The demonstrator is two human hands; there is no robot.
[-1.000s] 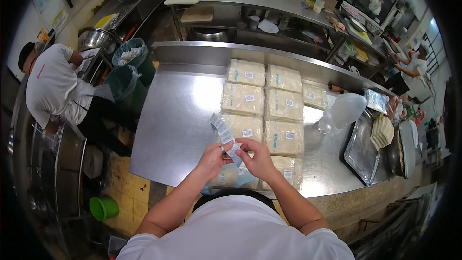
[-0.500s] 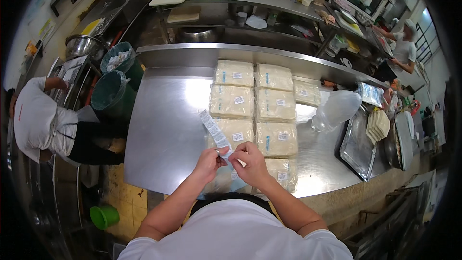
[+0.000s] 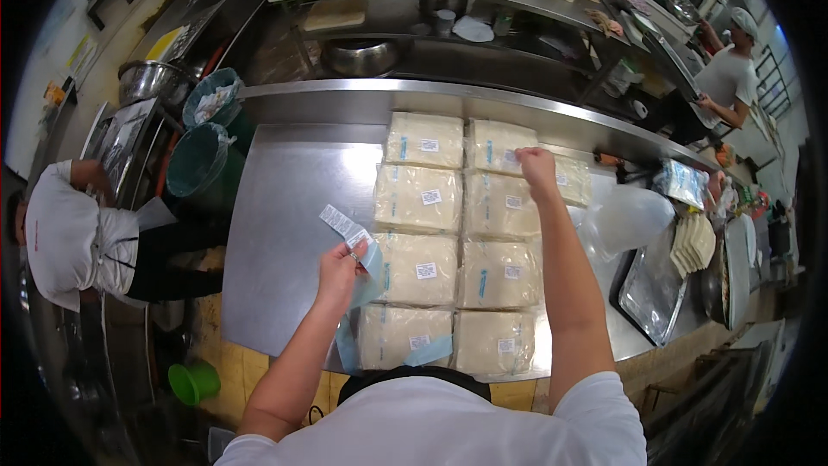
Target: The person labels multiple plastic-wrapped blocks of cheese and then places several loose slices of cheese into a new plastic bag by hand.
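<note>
My left hand (image 3: 341, 269) is closed on a strip of printed white labels (image 3: 343, 224). The strip's pale blue backing trails down past the wrist to the table's near edge. Far forward, my right hand (image 3: 536, 167) is closed, fingertips at the label (image 3: 510, 156) on the far package of the right column (image 3: 496, 134). Whether anything is pinched there is hidden. Clear-wrapped packages of pale, flat squares lie in two columns, such as this near-left one (image 3: 397, 332), each with a white label. A smaller labelled package (image 3: 573, 185) lies right of my right hand.
On the steel table (image 3: 285, 198), a clear plastic bag (image 3: 625, 216) and a metal tray (image 3: 651, 298) lie at the right, with pale squares (image 3: 693, 243) beside them. Green bins (image 3: 197, 164) stand left. One person (image 3: 78, 224) is at the left, another (image 3: 729, 86) at the far right.
My hands have parted. The right has left the label strip and reached forward to the far right package; the left has shifted left, still holding the strip.
</note>
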